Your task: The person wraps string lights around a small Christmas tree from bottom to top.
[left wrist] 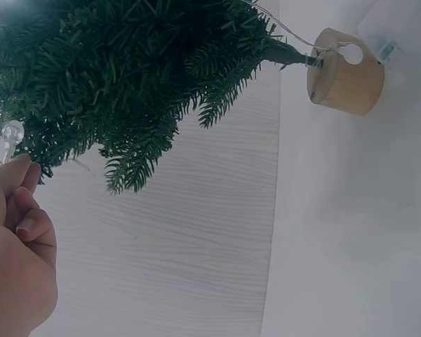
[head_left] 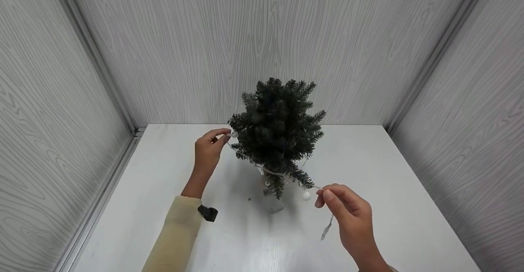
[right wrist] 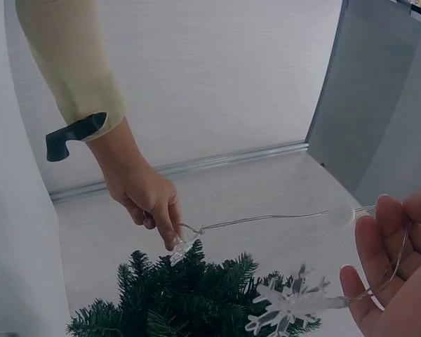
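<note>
A small artificial Christmas tree (head_left: 278, 128) stands on the white table, its round wooden base (left wrist: 351, 81) showing in the left wrist view. Thin wire of a string of lights (head_left: 268, 171) runs across the tree's near side between the two hands. At the tree's left edge, my left hand (head_left: 208, 151) pinches the string beside a clear ornament (left wrist: 12, 132). My right hand (head_left: 350, 214) pinches the wire low at the right, near a white ball (head_left: 306, 196). A clear snowflake (right wrist: 288, 305) hangs on the wire from the right hand.
A translucent box-like piece (left wrist: 400, 35) lies by the base. The white table (head_left: 163, 223) is enclosed by grey wood-grain panels at the back (head_left: 184, 51) and both sides. A black band (head_left: 208, 213) sits at the left sleeve cuff.
</note>
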